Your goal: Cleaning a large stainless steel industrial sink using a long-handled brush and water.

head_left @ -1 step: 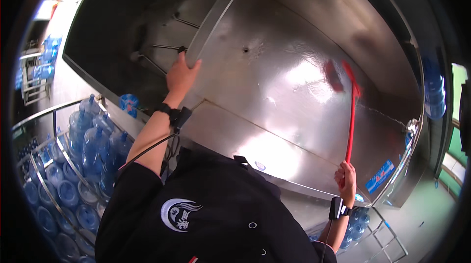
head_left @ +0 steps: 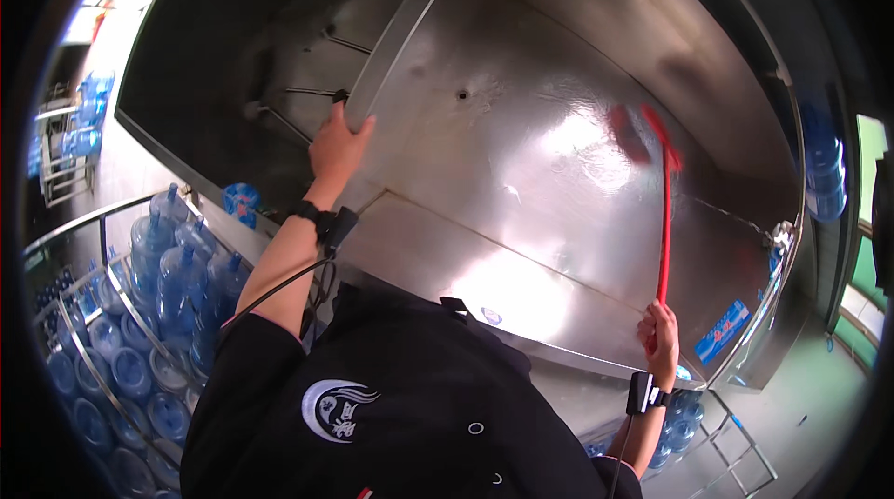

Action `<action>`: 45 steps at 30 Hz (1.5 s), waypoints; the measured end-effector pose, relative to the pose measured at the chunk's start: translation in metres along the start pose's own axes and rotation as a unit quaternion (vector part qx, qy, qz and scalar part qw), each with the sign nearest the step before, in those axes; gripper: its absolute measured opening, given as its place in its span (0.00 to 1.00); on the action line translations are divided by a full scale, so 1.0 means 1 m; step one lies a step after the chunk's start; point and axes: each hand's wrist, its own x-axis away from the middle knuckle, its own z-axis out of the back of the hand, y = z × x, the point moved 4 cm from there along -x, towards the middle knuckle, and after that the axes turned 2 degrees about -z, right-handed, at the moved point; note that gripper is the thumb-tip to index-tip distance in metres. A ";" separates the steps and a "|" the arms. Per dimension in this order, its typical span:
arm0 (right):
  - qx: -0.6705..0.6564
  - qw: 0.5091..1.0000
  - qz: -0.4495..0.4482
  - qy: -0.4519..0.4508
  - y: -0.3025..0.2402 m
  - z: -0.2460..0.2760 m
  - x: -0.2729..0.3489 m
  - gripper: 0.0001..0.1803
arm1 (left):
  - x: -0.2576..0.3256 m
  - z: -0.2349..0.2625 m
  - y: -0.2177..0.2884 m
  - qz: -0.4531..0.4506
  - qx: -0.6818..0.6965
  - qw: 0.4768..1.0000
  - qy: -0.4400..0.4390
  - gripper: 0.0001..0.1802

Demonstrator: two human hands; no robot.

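Note:
My right hand [head_left: 658,330] is closed around the lower end of a long red-handled brush [head_left: 666,229]. Its head, blurred, reaches the far right part of a big stainless-steel basin [head_left: 447,182], where the metal looks wet and shiny. Beside the head a dark red patch appears to be its reflection. To the left, my left hand [head_left: 337,150] grips the top edge of a metal divider [head_left: 400,33], thumb on one side and fingers on the other. A small round drain hole [head_left: 462,95] shows in the basin floor.
Clear blue water jugs [head_left: 182,280] crowd a metal-railed rack at lower left. Thin metal rods [head_left: 315,91] stick out in the dark compartment beyond the divider. A chain [head_left: 731,215] hangs on the basin's right side. Another metal frame [head_left: 740,457] stands at lower right.
The brush head has shifted slightly left and away from me. Both hands keep their holds, and the whole view has moved a little.

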 end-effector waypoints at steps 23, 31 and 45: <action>0.466 0.862 -0.173 0.098 0.069 0.113 0.004 0.21 | 0.002 0.000 0.001 -0.033 -0.018 0.997 0.060 0.29; 0.295 0.889 -0.346 -0.060 0.063 -0.015 0.140 0.10 | -0.001 -0.003 -0.001 -0.017 -0.026 0.999 0.031 0.35; -0.019 0.952 -0.288 -0.103 0.030 -0.065 0.180 0.05 | 0.001 0.002 -0.001 -0.034 0.010 0.998 0.047 0.34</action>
